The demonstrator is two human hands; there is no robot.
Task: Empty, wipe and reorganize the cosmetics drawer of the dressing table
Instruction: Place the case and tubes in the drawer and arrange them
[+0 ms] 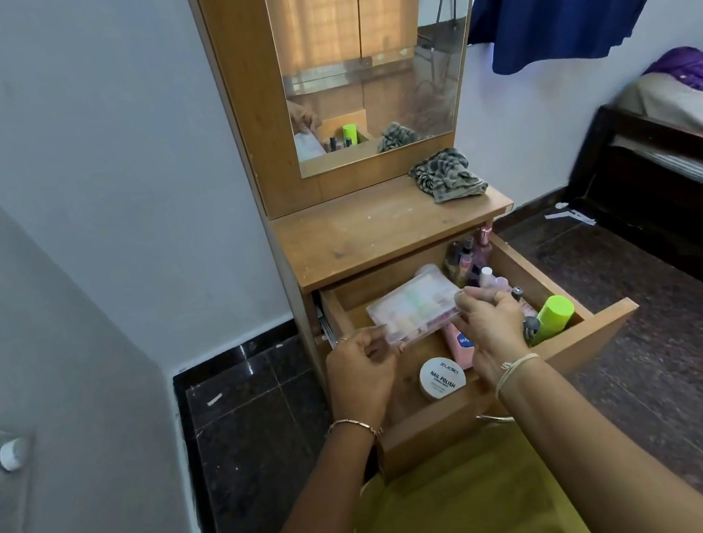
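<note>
I have the drawer (595,329) pulled open in the lower middle of the frame, and emptying it looks barely begun. Over its left half I hold a clear plastic box (413,309) of small pastel pieces. It is lifted just above the drawer floor and tilted. My left hand (361,372) pinches its lower left corner and my right hand (492,330) pinches its right edge, so the fingers of both hands are closed on the box.

Everything else I can see sits inside the drawer:
- a white round tub (442,377) marked as nail polish remover, near the front
- a pink tube (459,343) just behind the tub, partly under my right hand
- a green-capped bottle (553,317) leaning in the front right corner
- a cluster of small bottles (470,259) along the right side toward the back

Above the drawer, the counter (370,225) carries only a crumpled patterned cloth (446,174) at its right end, below the mirror (368,52). I judge that this cloth is meant for wiping.

By my reading the box is among the first items out. The rest of the emptying, the wipe and the putting back are all left to do.
</note>
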